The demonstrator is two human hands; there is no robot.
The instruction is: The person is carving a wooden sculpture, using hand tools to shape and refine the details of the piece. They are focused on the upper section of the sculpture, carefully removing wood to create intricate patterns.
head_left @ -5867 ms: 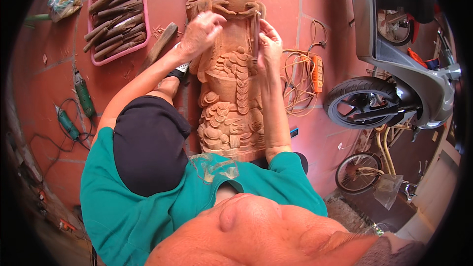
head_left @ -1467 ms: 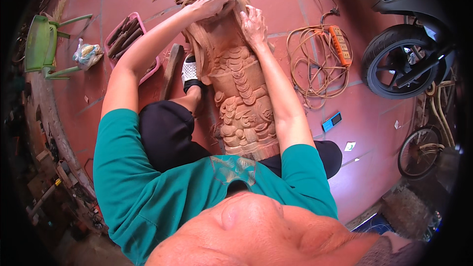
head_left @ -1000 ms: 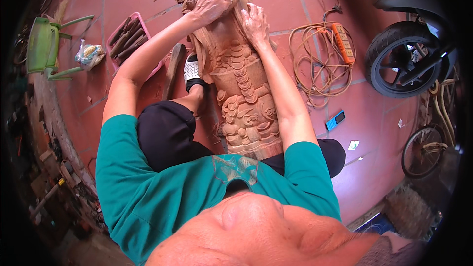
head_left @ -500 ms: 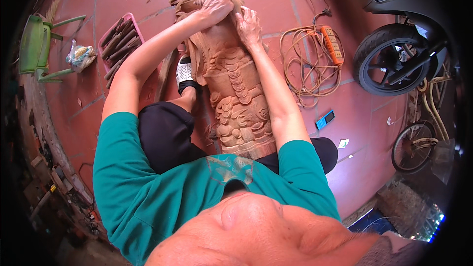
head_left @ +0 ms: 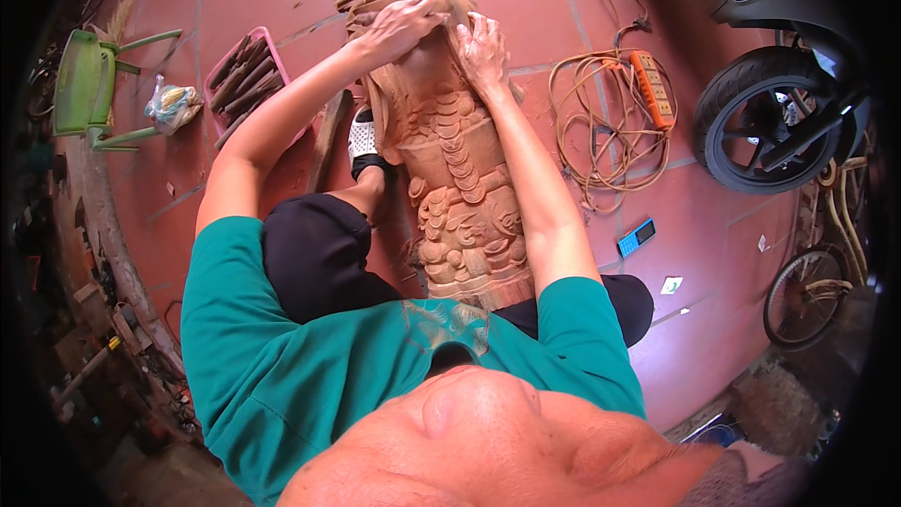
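Observation:
A carved wooden statue (head_left: 460,155) lies on its back between my legs, its bearded head at the far end and its scalloped, rounded carvings nearer me. My left hand (head_left: 402,26) rests across the statue's chest, fingers bent and pressed together at the wood; whatever lies under them is hidden. Close beside it, my right hand (head_left: 483,52) grips the statue's right-hand edge near the shoulder, with the fingers curved against the wood. Both forearms reach forward over the carving.
To the left stand a pink basket (head_left: 267,36) of dark tool handles, a knotted plastic bag (head_left: 175,104) and a green stool (head_left: 80,84). On the right lie an orange power strip (head_left: 652,89) with coiled cord and a blue phone (head_left: 636,238). Beyond is a motorbike wheel (head_left: 770,117).
The whole view has shifted slightly, so the things on the floor appear further right. Both hands stay at the statue's upper part, with the left fingers slightly moved.

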